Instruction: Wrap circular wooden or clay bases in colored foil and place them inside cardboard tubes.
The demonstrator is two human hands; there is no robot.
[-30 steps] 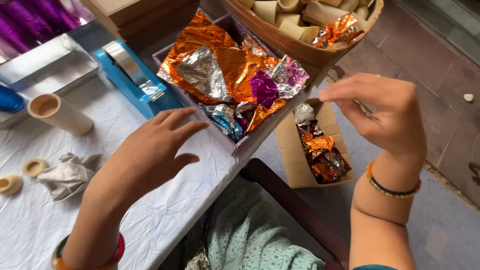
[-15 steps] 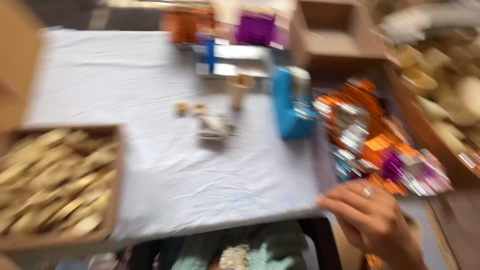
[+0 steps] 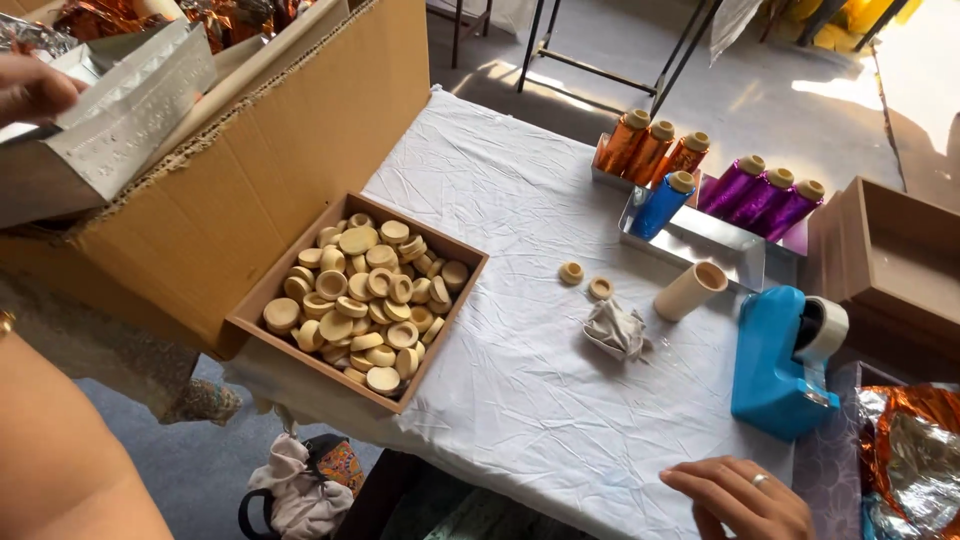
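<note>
Hands apart: left hand [image 3: 30,88] top left, gripping silver tray [image 3: 120,110] over large carton [image 3: 280,130]. Right hand [image 3: 740,495] open, flat on worktop [image 3: 520,390] edge, just below blue tape dispenser [image 3: 785,360]; cardboard tube [image 3: 690,290] lying beyond, axis diagonal.

Right hand [image 3: 740,497] flat, fingers spread; left forearm raised.

Wrinkled white cloth [image 3: 520,400] covers the desk; matt wooden caps [image 3: 365,295] fill a cardboard tray [image 3: 250,322]; glossy blue plastic tape dispenser [image 3: 775,365]; shiny crinkled foil [image 3: 910,445].
</note>
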